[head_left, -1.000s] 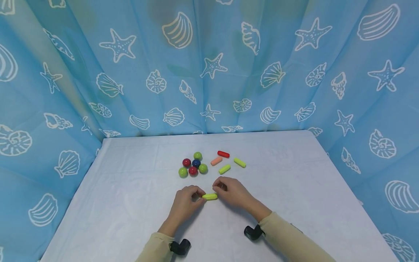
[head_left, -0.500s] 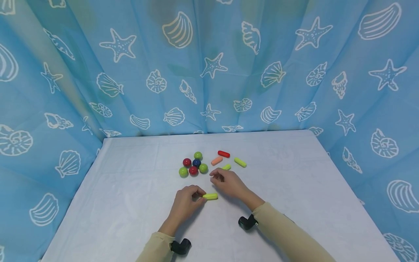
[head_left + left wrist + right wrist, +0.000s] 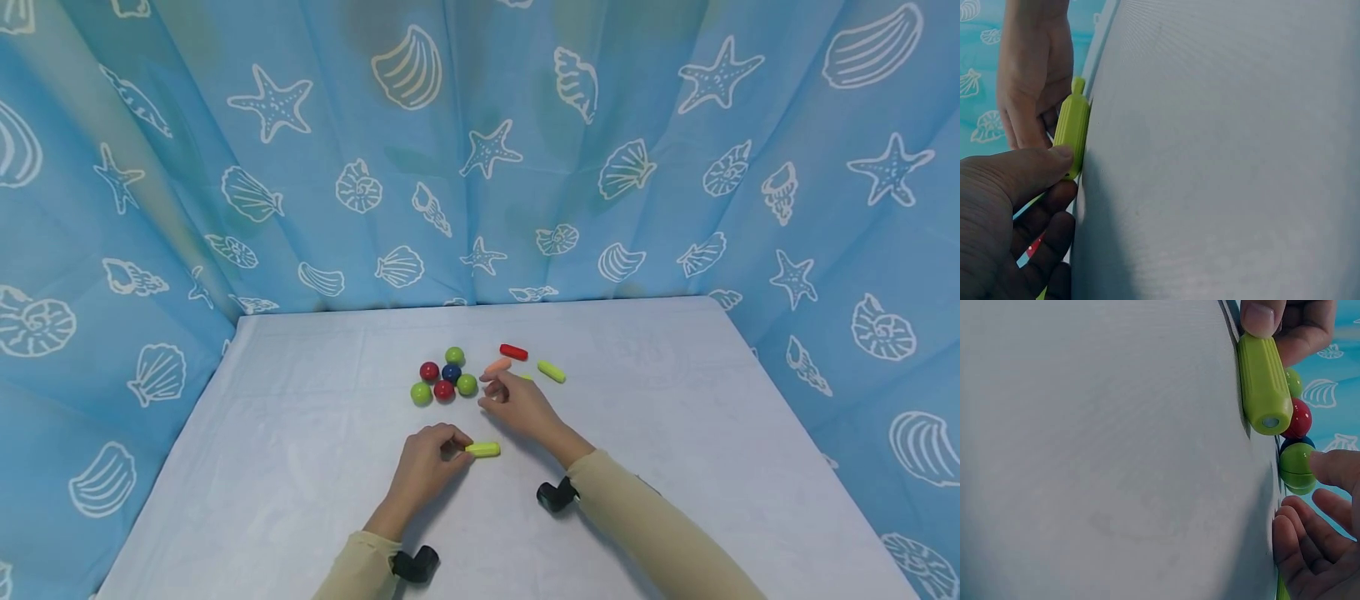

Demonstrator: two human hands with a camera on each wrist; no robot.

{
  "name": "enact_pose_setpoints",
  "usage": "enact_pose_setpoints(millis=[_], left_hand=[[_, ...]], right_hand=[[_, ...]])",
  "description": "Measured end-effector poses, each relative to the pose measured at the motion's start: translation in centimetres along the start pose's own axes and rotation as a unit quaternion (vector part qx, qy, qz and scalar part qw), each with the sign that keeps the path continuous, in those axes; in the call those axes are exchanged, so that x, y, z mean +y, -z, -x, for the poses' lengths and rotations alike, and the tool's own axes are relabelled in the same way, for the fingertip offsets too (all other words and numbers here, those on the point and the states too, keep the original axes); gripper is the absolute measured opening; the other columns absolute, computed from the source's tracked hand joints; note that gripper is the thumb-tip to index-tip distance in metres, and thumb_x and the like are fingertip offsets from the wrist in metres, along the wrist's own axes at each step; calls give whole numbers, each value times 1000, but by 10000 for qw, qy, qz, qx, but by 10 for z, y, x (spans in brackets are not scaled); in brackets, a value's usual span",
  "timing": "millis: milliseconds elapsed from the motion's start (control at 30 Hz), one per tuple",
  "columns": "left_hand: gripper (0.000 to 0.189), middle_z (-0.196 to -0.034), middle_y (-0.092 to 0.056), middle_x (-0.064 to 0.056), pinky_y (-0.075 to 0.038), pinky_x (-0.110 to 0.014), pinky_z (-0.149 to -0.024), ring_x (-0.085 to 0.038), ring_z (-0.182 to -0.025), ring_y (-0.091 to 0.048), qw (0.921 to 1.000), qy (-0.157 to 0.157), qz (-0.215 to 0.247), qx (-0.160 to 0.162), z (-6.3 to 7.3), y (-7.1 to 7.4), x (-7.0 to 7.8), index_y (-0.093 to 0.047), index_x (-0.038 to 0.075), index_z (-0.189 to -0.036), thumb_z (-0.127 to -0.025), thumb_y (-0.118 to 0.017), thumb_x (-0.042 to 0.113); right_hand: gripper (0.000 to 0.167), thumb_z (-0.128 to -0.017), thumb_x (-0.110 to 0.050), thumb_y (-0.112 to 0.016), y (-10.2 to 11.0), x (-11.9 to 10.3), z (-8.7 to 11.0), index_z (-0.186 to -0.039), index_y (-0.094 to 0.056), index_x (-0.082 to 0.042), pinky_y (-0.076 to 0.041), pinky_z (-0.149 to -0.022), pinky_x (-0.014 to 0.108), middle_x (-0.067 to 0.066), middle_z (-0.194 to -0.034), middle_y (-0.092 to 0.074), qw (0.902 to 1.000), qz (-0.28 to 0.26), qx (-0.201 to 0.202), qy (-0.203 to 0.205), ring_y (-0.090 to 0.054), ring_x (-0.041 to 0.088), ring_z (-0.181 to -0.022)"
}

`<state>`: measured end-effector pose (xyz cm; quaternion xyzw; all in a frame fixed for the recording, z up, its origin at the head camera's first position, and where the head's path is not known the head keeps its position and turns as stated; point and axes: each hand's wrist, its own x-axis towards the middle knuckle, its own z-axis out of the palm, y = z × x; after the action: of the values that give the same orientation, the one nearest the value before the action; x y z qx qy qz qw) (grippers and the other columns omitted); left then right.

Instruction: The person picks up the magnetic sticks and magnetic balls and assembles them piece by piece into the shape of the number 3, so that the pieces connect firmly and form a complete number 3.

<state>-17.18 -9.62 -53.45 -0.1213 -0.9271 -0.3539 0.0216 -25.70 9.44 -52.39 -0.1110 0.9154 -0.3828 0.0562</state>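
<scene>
My left hand (image 3: 426,465) pinches one end of a yellow-green ribbed magnetic rod (image 3: 484,450) between thumb and fingers, low over the white table. The right wrist view shows a small silver disc in the free end of this rod (image 3: 1265,384). Farther up the table, my right hand (image 3: 523,410) holds nothing, its fingers spread and loosely bent. Its fingertips are right by an orange rod (image 3: 498,365) and cover most of a second yellow-green rod (image 3: 527,377). A green ball (image 3: 1298,465) shows just beyond the right thumb in the right wrist view.
Left of the right hand lie green balls (image 3: 421,393), red balls (image 3: 444,391) and one blue ball (image 3: 452,373) in a cluster. A red rod (image 3: 513,352) and another yellow-green rod (image 3: 551,372) lie behind it. A blue shell-print curtain (image 3: 480,167) surrounds the white table (image 3: 300,400).
My right hand has moved away from the held rod, up the table toward the loose rods, now covering most of the nearest yellow-green one. The left hand has kept its pinch in place.
</scene>
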Motion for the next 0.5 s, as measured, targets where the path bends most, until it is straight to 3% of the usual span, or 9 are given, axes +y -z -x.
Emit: enact_pose_setpoints(millis=[500], left_hand=[[14, -91, -69, 10, -51, -32, -79, -8, -83, -58, 10000, -29, 56, 48, 0, 0, 0, -75, 20, -98, -86, -82, 17]], right_hand=[[44, -91, -25, -79, -6, -9, -14, -132, -64, -20, -53, -80, 28, 0, -111, -72, 9998, -22, 188, 107, -62, 13, -86]])
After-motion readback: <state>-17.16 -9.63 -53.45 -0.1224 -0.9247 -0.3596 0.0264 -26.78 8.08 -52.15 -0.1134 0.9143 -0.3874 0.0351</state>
